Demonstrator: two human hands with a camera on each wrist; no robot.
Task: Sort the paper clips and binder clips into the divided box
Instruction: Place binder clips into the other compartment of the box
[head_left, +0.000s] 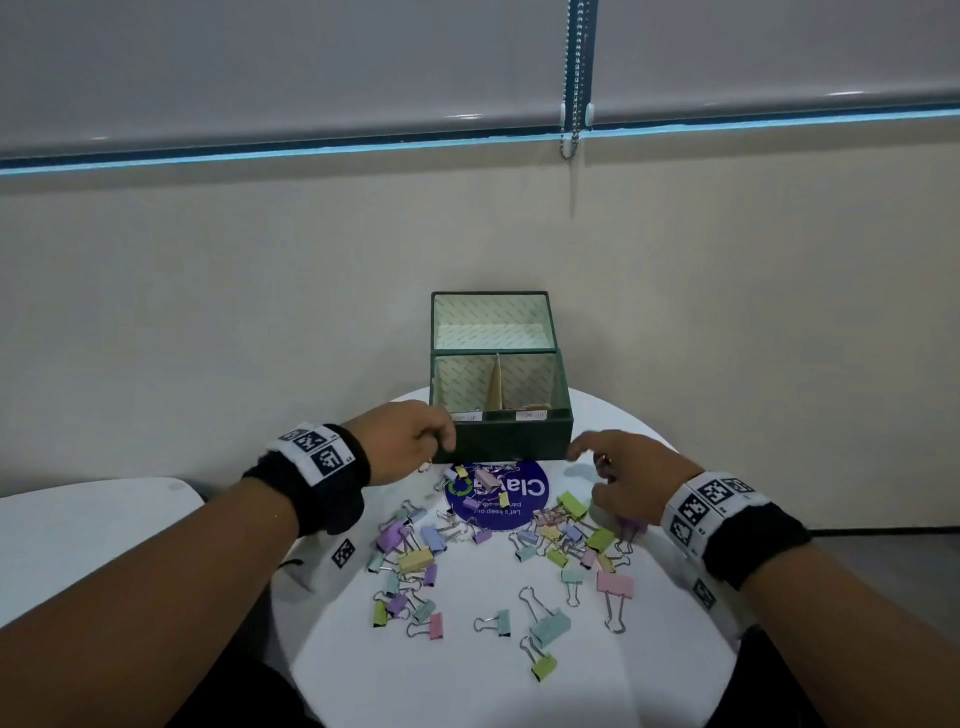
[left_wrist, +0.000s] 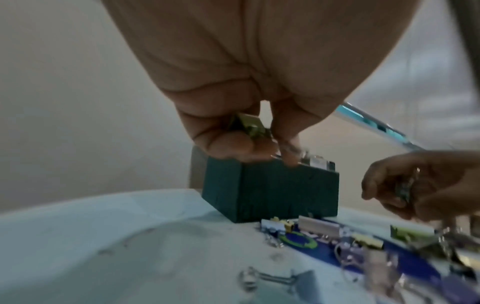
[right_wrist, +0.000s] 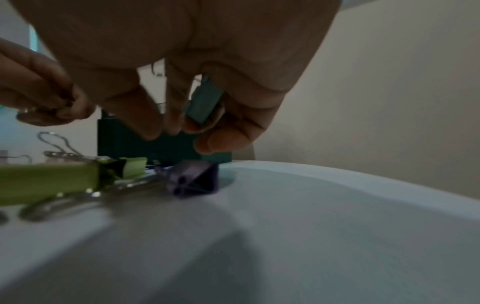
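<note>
A dark green divided box (head_left: 506, 441) with its lid up stands at the table's far edge. A cardboard divider (head_left: 496, 384) splits it into two labelled compartments. Pastel binder clips (head_left: 415, 558) lie scattered in front of the box. My left hand (head_left: 439, 447) is at the box's front left corner, fingers curled round a yellow-green binder clip (left_wrist: 250, 125). By the front right corner, my right hand (head_left: 587, 457) pinches a teal binder clip (right_wrist: 205, 102). Most of each held clip is hidden by fingers.
The round white table (head_left: 467, 691) carries a blue round sticker (head_left: 519, 499) under some clips. A purple clip (right_wrist: 194, 179) and a green clip (right_wrist: 52, 181) lie just below my right hand. A second white table (head_left: 78, 535) stands to the left; the wall is close behind the box.
</note>
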